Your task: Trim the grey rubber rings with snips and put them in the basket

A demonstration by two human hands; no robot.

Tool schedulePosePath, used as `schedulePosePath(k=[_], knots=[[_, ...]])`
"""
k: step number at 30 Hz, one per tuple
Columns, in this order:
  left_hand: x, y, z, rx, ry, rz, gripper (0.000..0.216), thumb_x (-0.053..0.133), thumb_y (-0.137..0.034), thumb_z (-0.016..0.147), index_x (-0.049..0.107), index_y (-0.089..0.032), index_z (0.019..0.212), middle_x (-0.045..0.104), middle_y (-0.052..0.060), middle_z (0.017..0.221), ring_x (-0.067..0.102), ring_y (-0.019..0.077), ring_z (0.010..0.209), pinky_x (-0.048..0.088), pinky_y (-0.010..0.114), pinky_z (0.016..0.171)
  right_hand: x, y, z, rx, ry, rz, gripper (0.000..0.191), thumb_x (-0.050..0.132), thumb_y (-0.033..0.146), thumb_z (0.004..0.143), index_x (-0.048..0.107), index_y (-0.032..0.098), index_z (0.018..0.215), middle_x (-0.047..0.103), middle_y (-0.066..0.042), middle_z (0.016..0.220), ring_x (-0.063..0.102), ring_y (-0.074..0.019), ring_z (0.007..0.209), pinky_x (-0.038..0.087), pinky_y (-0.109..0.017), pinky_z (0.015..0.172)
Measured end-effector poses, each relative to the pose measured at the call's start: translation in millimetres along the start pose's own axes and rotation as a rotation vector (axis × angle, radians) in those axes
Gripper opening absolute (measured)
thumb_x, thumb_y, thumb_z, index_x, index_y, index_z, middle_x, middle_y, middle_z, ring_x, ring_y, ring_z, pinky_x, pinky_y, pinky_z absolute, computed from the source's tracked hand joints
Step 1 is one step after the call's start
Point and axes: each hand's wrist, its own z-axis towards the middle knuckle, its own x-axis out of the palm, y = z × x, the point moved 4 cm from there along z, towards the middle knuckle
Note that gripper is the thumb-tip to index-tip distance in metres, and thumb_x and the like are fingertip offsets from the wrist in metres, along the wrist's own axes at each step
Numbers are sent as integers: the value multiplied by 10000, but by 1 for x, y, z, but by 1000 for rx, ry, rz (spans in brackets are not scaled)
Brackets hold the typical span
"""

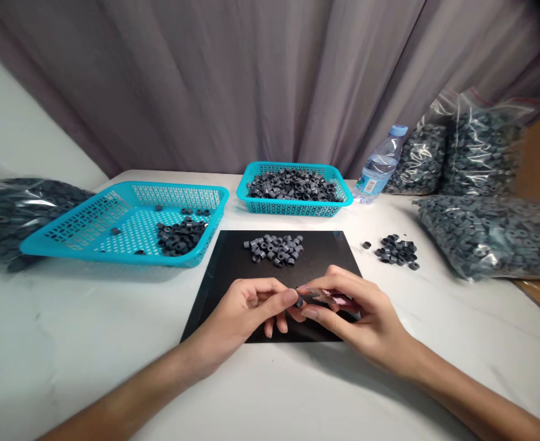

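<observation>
Forearms cross the counter, baskets and ring piles beyond; I see left fingers pinching a dark ring, right fingers gripping a pinkish tool.

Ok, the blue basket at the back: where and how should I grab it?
Probably by the back basket's rim at its short ends, coming from left and right: the lip juts outward, and pieces heap inside. Mind the bottle beside the right end.

A greyish-purple curtain hangs in folds behind the white worktop. On the left side there is a pale wall. Near the curtain, toward the right, stands a clear bottle, with blue cap and blue label.
</observation>
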Motion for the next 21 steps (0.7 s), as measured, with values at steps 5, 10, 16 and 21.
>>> schedulePosePath(k=[5, 10, 16, 21], knots=[[-2, 4, 1, -25, -23, 18, 281, 732, -421, 910, 774, -154, 833, 700, 11, 724, 561, 98, 595, 431, 183, 519, 3, -4, 0, 103, 26, 38, 92, 647, 261, 980, 718, 206, 959, 606, 1, 786, 525, -105, 639, 396, -222, 541], [-5, 7, 3, -24, -7, 38, 393, 630, -489, 969, 769, -141, 851, 757, 66, 842, 606, 119, 629, 461, 207, 533, 4, -10, 0, 169, 23, 57, 118, 635, 276, 980, 718, 205, 933, 576, 8, 773, 512, -107, 650, 381, -226, 553], [-9, 8, 6, -12, -16, 71, 405, 588, -504, 984, 751, -148, 879, 774, 81, 849, 617, 134, 627, 465, 226, 532, 4, -9, 1, 182, 22, 68, 142, 634, 307, 980, 711, 204, 919, 560, 15, 758, 495, -104, 629, 365, -228, 546], [-29, -4, 5, 145, -150, 466, 253, 659, -419, 949, 755, -192, 892, 739, 36, 853, 616, 161, 701, 474, 262, 609, -21, -20, 12, 136, 43, -203, 141, 610, 298, 974, 710, 210, 926, 641, -6, 782, 575, -134, 672, 406, -242, 595]])
